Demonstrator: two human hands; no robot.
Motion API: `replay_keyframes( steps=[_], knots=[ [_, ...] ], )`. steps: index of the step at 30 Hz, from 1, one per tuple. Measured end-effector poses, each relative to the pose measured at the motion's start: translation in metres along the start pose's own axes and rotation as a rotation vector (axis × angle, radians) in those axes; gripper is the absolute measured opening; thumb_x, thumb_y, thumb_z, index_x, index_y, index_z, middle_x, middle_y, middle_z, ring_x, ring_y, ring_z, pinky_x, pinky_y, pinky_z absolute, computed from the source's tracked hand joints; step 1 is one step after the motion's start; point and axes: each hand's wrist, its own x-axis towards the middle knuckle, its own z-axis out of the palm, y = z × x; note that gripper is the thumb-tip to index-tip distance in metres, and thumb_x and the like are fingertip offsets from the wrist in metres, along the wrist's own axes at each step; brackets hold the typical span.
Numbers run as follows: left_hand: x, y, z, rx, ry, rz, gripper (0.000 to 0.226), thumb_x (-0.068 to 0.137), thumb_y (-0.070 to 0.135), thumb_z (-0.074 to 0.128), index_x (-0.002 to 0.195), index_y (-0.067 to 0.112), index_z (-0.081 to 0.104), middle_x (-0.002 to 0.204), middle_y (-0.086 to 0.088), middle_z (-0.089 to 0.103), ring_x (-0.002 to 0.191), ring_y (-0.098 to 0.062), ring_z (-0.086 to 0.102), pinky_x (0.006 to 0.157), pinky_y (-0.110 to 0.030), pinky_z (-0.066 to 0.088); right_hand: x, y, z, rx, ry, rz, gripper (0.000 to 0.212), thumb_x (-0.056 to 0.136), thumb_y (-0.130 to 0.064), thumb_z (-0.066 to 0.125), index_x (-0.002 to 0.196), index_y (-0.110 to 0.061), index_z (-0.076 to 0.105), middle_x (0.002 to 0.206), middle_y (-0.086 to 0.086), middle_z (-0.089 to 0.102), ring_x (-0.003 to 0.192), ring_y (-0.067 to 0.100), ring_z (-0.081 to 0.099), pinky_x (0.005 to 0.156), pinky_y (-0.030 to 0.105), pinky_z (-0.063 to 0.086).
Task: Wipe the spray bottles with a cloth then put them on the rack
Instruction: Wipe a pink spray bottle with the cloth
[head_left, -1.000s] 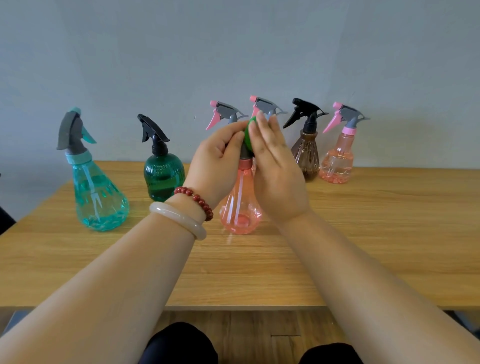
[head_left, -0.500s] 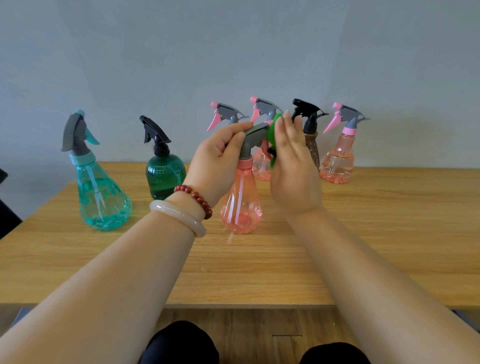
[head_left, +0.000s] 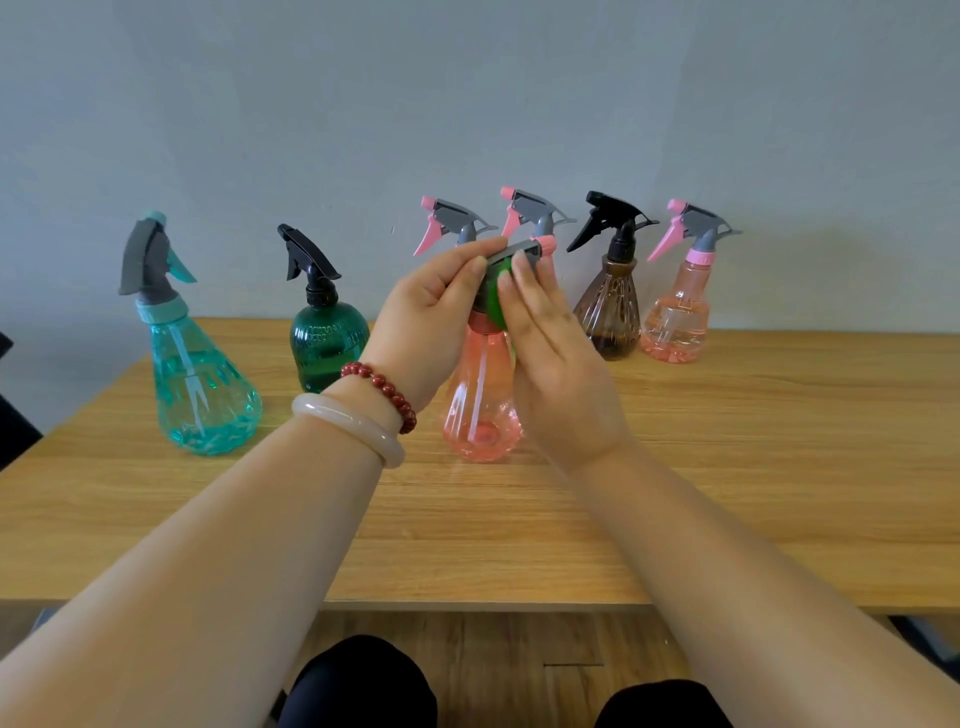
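A pink clear spray bottle (head_left: 480, 405) with a grey head stands on the wooden table (head_left: 727, 467) in front of me. My left hand (head_left: 426, 322) grips its spray head from the left, thumb on top. My right hand (head_left: 556, 374) holds a small green cloth (head_left: 500, 301) against the right side of the head and neck. Its fingers lie straight along the cloth and its thumb is hidden. No rack is in view.
A teal bottle (head_left: 200, 384) and a dark green bottle (head_left: 324, 348) stand at the left. Behind my hands are two pink-trigger bottles (head_left: 452, 218), then a brown bottle (head_left: 610, 312) and a pink bottle (head_left: 675, 322) by the wall.
My right hand has brought the cloth back from the trigger end to the side of the head and neck. The spray head has turned, and its nozzle now points right.
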Motion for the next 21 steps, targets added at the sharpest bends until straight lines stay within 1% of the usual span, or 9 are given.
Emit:
replay_keyframes(
  steps=[2,5,6,9,11,13,15,16,21],
  knots=[
    [0.000,-0.001,-0.001,-0.007,-0.003,-0.002,0.028,0.104,0.016,0.046,0.111,0.032,0.068,0.111,0.009,0.071,0.106,-0.003,0.066,0.091,-0.022,0.053,0.003,-0.001,0.004,0.008,-0.022,-0.006,0.040,0.106,-0.010,0.034,0.141,0.008,0.040,0.148,0.024,0.040,0.147,0.027,0.020,0.116,0.049,0.031],
    [0.001,-0.001,-0.004,-0.008,-0.026,-0.009,0.030,0.105,0.017,0.045,0.110,0.036,0.068,0.111,0.011,0.070,0.107,-0.003,0.065,0.096,-0.025,0.052,-0.014,0.000,0.008,-0.057,-0.124,-0.086,0.047,0.097,-0.002,0.044,0.143,0.004,0.039,0.152,0.016,0.034,0.144,0.034,0.029,0.119,0.045,0.027],
    [0.001,0.000,-0.005,0.004,-0.028,-0.008,0.030,0.105,0.018,0.045,0.110,0.037,0.068,0.107,0.012,0.071,0.103,-0.002,0.065,0.095,-0.024,0.052,-0.020,0.001,0.008,-0.060,-0.155,-0.120,0.048,0.095,0.000,0.047,0.143,0.002,0.042,0.152,0.014,0.034,0.143,0.033,0.030,0.120,0.044,0.025],
    [0.002,0.000,-0.004,0.036,-0.024,0.003,0.030,0.105,0.018,0.044,0.110,0.038,0.067,0.095,0.015,0.069,0.086,0.003,0.063,0.082,-0.017,0.051,-0.031,0.004,0.008,-0.055,-0.223,-0.199,0.049,0.090,0.004,0.057,0.139,0.000,0.050,0.150,0.014,0.042,0.142,0.033,0.034,0.116,0.047,0.033],
    [0.002,-0.001,-0.004,0.042,-0.020,0.005,0.029,0.105,0.019,0.045,0.110,0.037,0.067,0.093,0.015,0.069,0.085,0.003,0.062,0.080,-0.018,0.051,-0.028,0.006,0.004,-0.044,-0.214,-0.220,0.045,0.094,0.004,0.052,0.139,0.000,0.049,0.149,0.013,0.041,0.143,0.032,0.033,0.118,0.045,0.030],
    [0.002,-0.001,-0.005,0.028,-0.032,-0.004,0.029,0.105,0.018,0.044,0.112,0.035,0.066,0.101,0.012,0.069,0.095,-0.002,0.065,0.089,-0.022,0.053,-0.019,0.009,-0.001,-0.039,-0.142,-0.203,0.041,0.100,0.002,0.042,0.140,0.002,0.044,0.149,0.013,0.037,0.144,0.029,0.027,0.121,0.042,0.023],
    [0.001,-0.001,-0.006,0.018,-0.048,-0.005,0.030,0.105,0.017,0.044,0.112,0.036,0.066,0.111,0.010,0.069,0.108,-0.006,0.065,0.098,-0.026,0.052,-0.009,0.011,-0.003,-0.032,-0.082,-0.173,0.039,0.102,0.000,0.039,0.140,0.004,0.041,0.148,0.014,0.036,0.143,0.025,0.024,0.121,0.041,0.021],
    [0.001,-0.001,-0.007,0.017,-0.051,-0.003,0.030,0.105,0.017,0.044,0.111,0.037,0.066,0.112,0.011,0.069,0.109,-0.006,0.064,0.100,-0.027,0.051,-0.008,0.011,-0.002,-0.033,-0.087,-0.175,0.038,0.103,-0.001,0.037,0.140,0.004,0.041,0.148,0.014,0.037,0.143,0.024,0.023,0.122,0.040,0.021],
    [0.006,-0.006,-0.008,-0.024,-0.068,-0.014,0.027,0.105,0.019,0.046,0.114,0.036,0.064,0.091,0.009,0.068,0.089,-0.005,0.062,0.092,-0.027,0.052,-0.029,0.016,0.006,-0.004,-0.208,-0.255,0.041,0.099,-0.001,0.044,0.140,-0.002,0.042,0.148,0.010,0.037,0.141,0.032,0.035,0.121,0.041,0.025]
  ],
)
